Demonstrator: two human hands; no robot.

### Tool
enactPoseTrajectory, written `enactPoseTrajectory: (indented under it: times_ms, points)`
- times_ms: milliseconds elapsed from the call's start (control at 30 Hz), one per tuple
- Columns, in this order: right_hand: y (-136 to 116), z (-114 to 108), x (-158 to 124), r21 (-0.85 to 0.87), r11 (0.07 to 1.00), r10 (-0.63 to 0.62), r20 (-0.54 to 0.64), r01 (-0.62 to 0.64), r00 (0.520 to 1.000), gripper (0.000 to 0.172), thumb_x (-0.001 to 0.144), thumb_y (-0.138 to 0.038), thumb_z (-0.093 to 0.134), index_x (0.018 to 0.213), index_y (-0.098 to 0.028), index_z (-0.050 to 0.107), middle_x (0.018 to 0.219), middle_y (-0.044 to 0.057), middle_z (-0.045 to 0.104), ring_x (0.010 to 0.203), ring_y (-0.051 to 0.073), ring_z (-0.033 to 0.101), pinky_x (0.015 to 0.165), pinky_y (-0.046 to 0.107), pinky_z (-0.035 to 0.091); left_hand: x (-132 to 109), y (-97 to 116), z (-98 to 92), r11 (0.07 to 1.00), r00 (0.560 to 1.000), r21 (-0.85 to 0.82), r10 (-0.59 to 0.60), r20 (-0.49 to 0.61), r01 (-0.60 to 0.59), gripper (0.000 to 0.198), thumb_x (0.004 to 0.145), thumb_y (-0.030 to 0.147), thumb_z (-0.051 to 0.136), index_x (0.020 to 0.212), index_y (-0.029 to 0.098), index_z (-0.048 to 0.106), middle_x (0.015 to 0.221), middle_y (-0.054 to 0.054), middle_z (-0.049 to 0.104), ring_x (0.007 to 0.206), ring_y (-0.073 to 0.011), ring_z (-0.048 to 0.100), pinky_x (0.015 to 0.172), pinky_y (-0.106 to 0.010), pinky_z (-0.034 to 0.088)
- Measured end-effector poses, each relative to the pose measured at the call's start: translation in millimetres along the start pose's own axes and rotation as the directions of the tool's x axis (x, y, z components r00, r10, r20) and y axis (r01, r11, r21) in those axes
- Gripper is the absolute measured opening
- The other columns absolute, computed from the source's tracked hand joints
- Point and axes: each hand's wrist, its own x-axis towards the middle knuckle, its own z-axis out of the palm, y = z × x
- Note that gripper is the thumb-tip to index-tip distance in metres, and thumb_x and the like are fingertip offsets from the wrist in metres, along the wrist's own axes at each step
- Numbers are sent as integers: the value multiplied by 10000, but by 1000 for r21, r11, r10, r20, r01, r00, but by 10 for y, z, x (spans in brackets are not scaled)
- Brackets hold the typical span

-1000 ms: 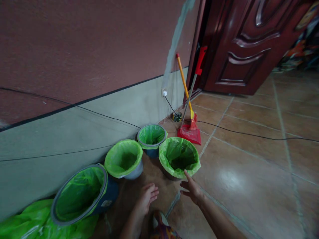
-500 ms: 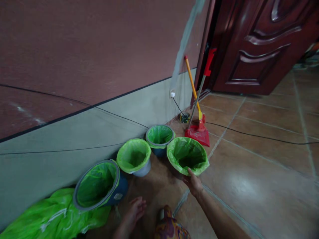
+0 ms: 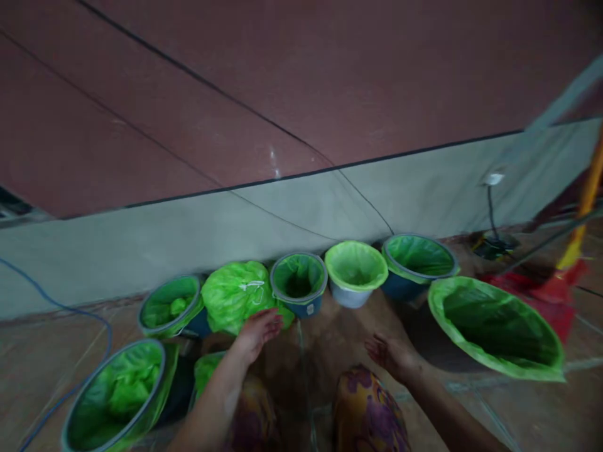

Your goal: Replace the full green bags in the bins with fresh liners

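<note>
near lined buckets — both hands hover

Floor, along wall, left to right: bin 1, bag, bin 2, bin 3, bin 4; bin 5 front right of bin 4, dustpan behind bin 5. Bin 6 is front left of bin 1, cable on its left; plug on wall at right, can on floor below. Left hand before bag, right hand before bins 3 and 4, left of bin 5.
</note>
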Motion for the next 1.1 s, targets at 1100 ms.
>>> enactPoseTrajectory:
  times_ms: [1100]
  points:
    - [1607, 5659, -60, -737, 588, 121, 488, 334, 865, 271, 943, -261, 550, 687, -178, 521, 553, -41, 511, 506, 84, 503, 527, 196, 424, 1327, -29, -3238, 790, 820, -607, -288, -495, -89, 410, 955, 425, 501, 1234, 127, 531, 932, -99, 663, 682, -148, 634, 651, -272, 541]
